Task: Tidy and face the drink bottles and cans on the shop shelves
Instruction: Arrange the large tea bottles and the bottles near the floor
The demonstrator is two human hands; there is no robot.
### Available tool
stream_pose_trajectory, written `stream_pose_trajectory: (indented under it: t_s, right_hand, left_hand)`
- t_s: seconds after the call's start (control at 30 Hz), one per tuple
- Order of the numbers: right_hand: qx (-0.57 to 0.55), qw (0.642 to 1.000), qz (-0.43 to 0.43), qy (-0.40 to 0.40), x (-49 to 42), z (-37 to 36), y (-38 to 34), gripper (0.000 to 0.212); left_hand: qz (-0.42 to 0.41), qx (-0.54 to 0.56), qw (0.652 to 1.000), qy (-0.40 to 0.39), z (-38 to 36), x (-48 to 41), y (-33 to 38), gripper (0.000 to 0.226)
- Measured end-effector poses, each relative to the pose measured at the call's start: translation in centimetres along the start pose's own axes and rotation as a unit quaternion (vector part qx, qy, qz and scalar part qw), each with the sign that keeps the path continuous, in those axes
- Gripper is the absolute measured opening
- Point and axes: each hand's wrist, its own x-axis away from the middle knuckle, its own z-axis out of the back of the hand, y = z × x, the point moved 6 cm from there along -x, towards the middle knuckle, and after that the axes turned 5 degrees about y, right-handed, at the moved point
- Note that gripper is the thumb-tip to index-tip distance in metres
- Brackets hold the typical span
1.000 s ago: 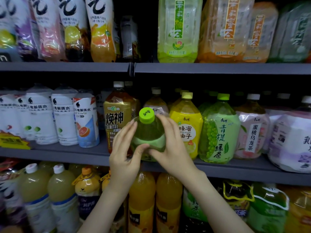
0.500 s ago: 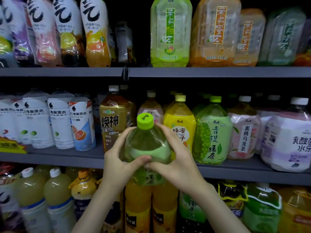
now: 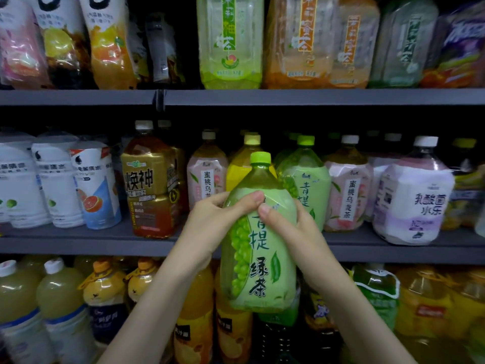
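On held bottle [image 3: 259, 261]: 青提绿茶, top character part-covered. On green bottle [image 3: 311, 179] behind, on shelf: 青提. On pink bottle [image 3: 349, 195]: 蜜桃乌龙茶. On gold bottle [image 3: 147, 179]: 焕神, plus small vertical ENERGY DRINK. On lilac bottle [image 3: 414, 206]: 乳酸菌水乐. On grapefruit bottle [image 3: 91, 185]: 电解质水, blurred. Top-shelf labels too blurred to read.

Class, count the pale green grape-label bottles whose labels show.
2. The held bottle, gripped by the left hand and right hand; the shelf bottle on the middle shelf behind it. More may be hidden.
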Motion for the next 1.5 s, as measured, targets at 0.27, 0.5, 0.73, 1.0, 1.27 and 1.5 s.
stream_pose_trajectory:
  t_s: [0.27, 0.5, 0.73, 1.0, 1.27, 1.5]
  right_hand:
    - [0.019, 0.999, -0.021, 0.017, 1.0, 7.5, -0.3, 0.059]
    - [-0.009, 0.992, 0.021, 0.122, 2.2, 14.7, -0.8, 0.054]
    - [-0.027, 0.98, 0.063, 0.188, 2.1, 21.2, -1.8, 0.062]
    - [-0.008, 0.978, 0.082, 0.193, 2.3, 23.9, -2.5, 0.07]
    - [-0.019, 0.977, 0.085, 0.194, 3.0, 24.4, -2.5, 0.072]
    - [-0.056, 0.983, 0.086, 0.151, 3.0, 24.1, -4.5, 0.105]
  left_hand:
    - [-0.018, -0.05, 0.998, -0.014, -6.9, -0.5, -1.3, 0.059]
    - [-0.254, -0.248, 0.935, 0.021, -12.4, -2.2, 3.0, 0.033]
    - [-0.298, -0.458, 0.836, 0.049, -20.6, -8.3, 0.9, 0.049]
    - [-0.159, -0.423, 0.884, 0.117, -23.3, -11.6, 0.0, 0.05]
    - [-0.308, -0.254, 0.907, 0.137, -23.5, -6.5, 1.1, 0.036]
    - [-0.3, -0.153, 0.918, 0.207, -17.9, -1.3, 3.7, 0.025]
